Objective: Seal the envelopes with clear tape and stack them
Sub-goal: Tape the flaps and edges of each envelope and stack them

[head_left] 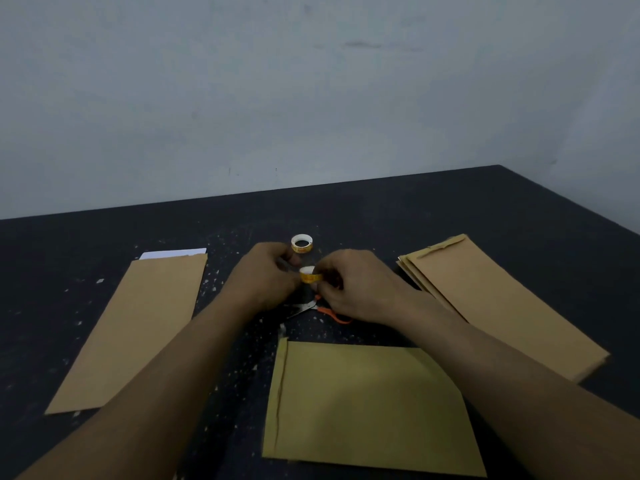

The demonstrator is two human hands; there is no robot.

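Mid-table, over the scissors [309, 308], left hand [263, 277] and right hand [356, 289] both pinch the tape roll [310, 276]. My worry: freed strip curls, sticks to itself before reaching near envelope [363, 403].

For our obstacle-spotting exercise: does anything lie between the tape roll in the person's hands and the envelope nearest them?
Yes: scissors lie on the table, just past the far edge of the envelope. The left hand and right hand hold the tape roll above them, so it could likely pass over.
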